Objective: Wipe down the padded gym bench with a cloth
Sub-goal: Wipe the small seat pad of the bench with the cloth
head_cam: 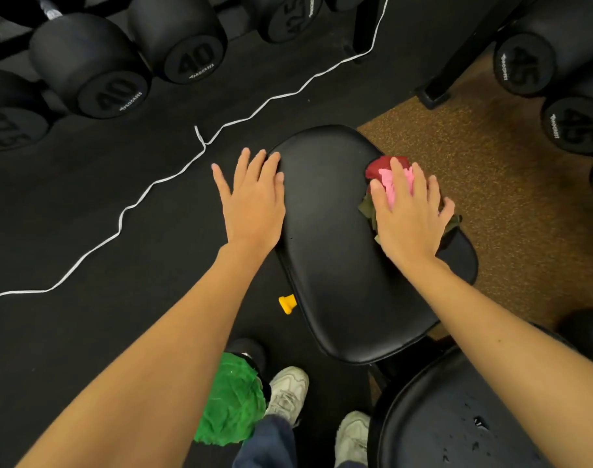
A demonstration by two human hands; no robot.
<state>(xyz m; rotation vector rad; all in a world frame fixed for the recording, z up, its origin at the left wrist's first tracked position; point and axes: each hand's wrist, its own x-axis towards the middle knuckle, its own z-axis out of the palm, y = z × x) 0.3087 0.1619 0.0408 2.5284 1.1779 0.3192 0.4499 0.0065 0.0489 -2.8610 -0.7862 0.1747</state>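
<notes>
The black padded bench seat (335,238) runs from the middle of the view toward me. A bunched cloth (388,175) of red, pink and olive fabric lies on its right edge. My right hand (410,214) presses flat on top of that cloth, fingers spread over it. My left hand (253,201) rests with fingers apart on the seat's left edge, holding nothing. A second black pad (437,423), scuffed and torn, fills the lower right corner.
Black dumbbells marked 40 (119,82) lie at the top left, others marked 45 (538,62) at the top right. A white cord (160,180) snakes across the black floor. A yellow knob (287,304), a green cloth (231,407) and my shoes (288,390) are below.
</notes>
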